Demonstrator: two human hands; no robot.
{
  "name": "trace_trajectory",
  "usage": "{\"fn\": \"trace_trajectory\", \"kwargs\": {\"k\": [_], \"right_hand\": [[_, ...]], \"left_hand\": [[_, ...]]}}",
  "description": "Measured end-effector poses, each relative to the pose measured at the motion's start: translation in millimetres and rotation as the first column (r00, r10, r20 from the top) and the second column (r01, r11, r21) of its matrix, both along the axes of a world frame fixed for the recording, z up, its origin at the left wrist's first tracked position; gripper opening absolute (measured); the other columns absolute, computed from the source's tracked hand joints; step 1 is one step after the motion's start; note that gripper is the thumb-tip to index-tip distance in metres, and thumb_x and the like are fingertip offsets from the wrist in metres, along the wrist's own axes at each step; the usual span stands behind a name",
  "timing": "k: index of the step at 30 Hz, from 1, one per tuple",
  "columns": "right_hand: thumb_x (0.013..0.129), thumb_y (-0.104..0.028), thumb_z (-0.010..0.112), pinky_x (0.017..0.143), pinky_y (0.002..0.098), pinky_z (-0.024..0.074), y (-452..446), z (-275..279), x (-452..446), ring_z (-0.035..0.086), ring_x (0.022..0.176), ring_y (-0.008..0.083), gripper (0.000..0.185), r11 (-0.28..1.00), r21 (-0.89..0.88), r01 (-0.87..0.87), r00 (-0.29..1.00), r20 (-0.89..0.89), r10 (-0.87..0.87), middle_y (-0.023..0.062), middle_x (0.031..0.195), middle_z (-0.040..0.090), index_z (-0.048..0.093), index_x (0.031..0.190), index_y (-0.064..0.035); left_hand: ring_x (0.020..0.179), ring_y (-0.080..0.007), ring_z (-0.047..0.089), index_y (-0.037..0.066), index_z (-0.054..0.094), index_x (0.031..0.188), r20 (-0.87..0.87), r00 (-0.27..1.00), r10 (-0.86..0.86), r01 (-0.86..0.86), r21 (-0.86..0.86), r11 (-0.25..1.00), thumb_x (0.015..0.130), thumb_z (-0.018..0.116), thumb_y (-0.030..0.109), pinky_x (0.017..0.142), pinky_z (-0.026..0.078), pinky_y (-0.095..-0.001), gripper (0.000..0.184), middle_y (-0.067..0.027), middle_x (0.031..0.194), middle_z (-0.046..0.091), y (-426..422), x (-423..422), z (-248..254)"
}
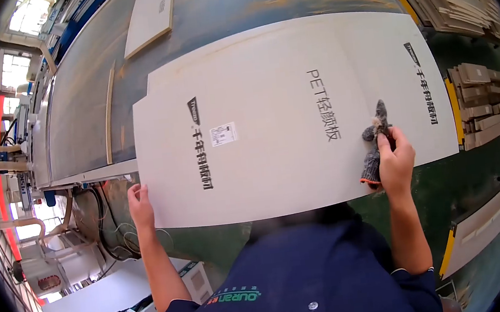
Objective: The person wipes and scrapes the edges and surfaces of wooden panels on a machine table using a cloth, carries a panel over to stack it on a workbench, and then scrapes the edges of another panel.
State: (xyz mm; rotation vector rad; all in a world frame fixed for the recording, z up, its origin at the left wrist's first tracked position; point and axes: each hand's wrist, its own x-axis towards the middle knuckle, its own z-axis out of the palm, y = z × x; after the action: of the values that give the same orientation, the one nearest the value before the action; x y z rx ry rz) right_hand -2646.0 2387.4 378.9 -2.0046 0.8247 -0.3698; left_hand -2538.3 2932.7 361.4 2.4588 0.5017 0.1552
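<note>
A large white board with black printing, a small paper label and a notched far-left corner lies in front of me, its near edge by my body. My left hand is at the board's near-left edge, fingers curled against it; part of the grip is hidden. In my right hand, thumb and fingers pinch a dark grey knitted work glove with an orange cuff edge. The glove hangs over the right part of the board, near its front edge.
Under the board is a grey machine table with sawdust, a thin wood strip and another panel. Stacked boards and cut pieces stand right. Cables and a white CNC router cabinet are at lower left.
</note>
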Motion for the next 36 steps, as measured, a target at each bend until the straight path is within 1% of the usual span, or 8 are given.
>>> {"fn": "trace_trajectory", "kwargs": {"k": [3, 5, 10, 12, 19, 23, 32, 36], "right_hand": [[0.088, -0.011, 0.058, 0.068, 0.0434, 0.0467, 14, 6, 2, 0.06, 0.074, 0.0376, 0.013, 0.995, -0.013, -0.096, 0.993, -0.067, 0.095, 0.0197, 0.08, 0.063, 0.063, 0.09, 0.0007], [0.086, -0.011, 0.057, 0.069, 0.0471, 0.045, 27, 8, 4, 0.057, 0.077, 0.0411, 0.011, 0.988, -0.084, -0.133, 0.991, -0.04, 0.13, 0.0213, 0.081, 0.059, 0.06, 0.086, 0.0003], [0.086, -0.011, 0.057, 0.071, 0.048, 0.0452, 58, 6, 12, 0.057, 0.082, 0.0397, 0.011, 0.969, -0.053, -0.242, 0.969, 0.043, 0.245, 0.019, 0.085, 0.059, 0.059, 0.088, 0.0], [0.086, -0.01, 0.058, 0.07, 0.0472, 0.0452, 71, 6, 12, 0.056, 0.08, 0.0381, 0.01, 0.962, -0.055, -0.268, 0.958, 0.085, 0.272, 0.0178, 0.083, 0.058, 0.059, 0.088, -0.001], [0.085, -0.006, 0.061, 0.066, 0.0441, 0.045, 90, 6, 14, 0.056, 0.078, 0.037, 0.008, 0.951, -0.021, -0.309, 0.947, 0.083, 0.31, 0.0166, 0.083, 0.059, 0.059, 0.089, 0.0005], [0.084, -0.006, 0.06, 0.066, 0.0435, 0.0445, 89, 6, 15, 0.056, 0.077, 0.0364, 0.007, 0.948, -0.025, -0.316, 0.944, 0.093, 0.317, 0.016, 0.082, 0.058, 0.059, 0.088, 0.0], [0.083, -0.005, 0.061, 0.065, 0.043, 0.0444, 95, -2, 18, 0.056, 0.076, 0.036, 0.008, 0.924, -0.022, -0.382, 0.919, 0.092, 0.382, 0.0152, 0.081, 0.059, 0.06, 0.089, 0.0006], [0.084, -0.004, 0.061, 0.065, 0.0426, 0.0453, 94, -5, 20, 0.056, 0.076, 0.0365, 0.007, 0.927, 0.009, -0.375, 0.923, 0.102, 0.372, 0.0158, 0.082, 0.059, 0.06, 0.089, 0.0002]], "left_hand": [[0.102, -0.022, 0.059, -0.003, 0.055, 0.121, -0.008, 1.0, 0.016, -0.015, 0.121, 0.992, 0.095, 0.056, 0.034, 0.092, 0.045, -0.0332, 0.045, -0.0137, 0.112, 0.064, 35, 0, -3], [0.103, -0.0213, 0.06, -0.003, 0.058, 0.12, -0.062, 0.995, 0.078, -0.073, 0.088, 0.993, 0.096, 0.055, 0.035, 0.094, 0.045, -0.0325, 0.045, -0.0136, 0.112, 0.065, 68, 4, -11], [0.09, -0.0179, 0.06, -0.006, 0.065, 0.107, -0.152, 0.978, 0.142, -0.162, -0.126, 0.979, 0.095, 0.055, 0.038, 0.083, 0.046, -0.0304, 0.047, -0.0105, 0.099, 0.068, 126, 11, -20], [0.089, -0.0174, 0.059, -0.006, 0.065, 0.107, -0.209, 0.965, 0.162, -0.181, -0.079, 0.98, 0.095, 0.054, 0.04, 0.081, 0.046, -0.0304, 0.049, -0.01, 0.099, 0.068, 151, 14, -22], [0.088, -0.0183, 0.059, -0.007, 0.064, 0.109, -0.216, 0.947, 0.236, -0.255, -0.063, 0.965, 0.095, 0.051, 0.042, 0.082, 0.045, -0.0311, 0.052, -0.009, 0.099, 0.067, 112, 12, 2], [0.09, -0.0184, 0.057, -0.006, 0.063, 0.11, -0.216, 0.935, 0.281, -0.279, 0.041, 0.96, 0.095, 0.052, 0.042, 0.083, 0.044, -0.0311, 0.052, -0.0096, 0.1, 0.065, 112, 11, -3], [0.086, -0.018, 0.059, -0.005, 0.066, 0.105, -0.175, 0.948, 0.266, -0.263, 0.04, 0.964, 0.095, 0.053, 0.041, 0.079, 0.045, -0.0316, 0.05, -0.0065, 0.095, 0.066, 138, 12, -18], [0.081, -0.0185, 0.057, -0.006, 0.065, 0.101, -0.205, 0.932, 0.298, -0.289, 0.071, 0.955, 0.093, 0.054, 0.043, 0.077, 0.045, -0.0325, 0.051, -0.0095, 0.091, 0.065, 149, 14, -26]]}}
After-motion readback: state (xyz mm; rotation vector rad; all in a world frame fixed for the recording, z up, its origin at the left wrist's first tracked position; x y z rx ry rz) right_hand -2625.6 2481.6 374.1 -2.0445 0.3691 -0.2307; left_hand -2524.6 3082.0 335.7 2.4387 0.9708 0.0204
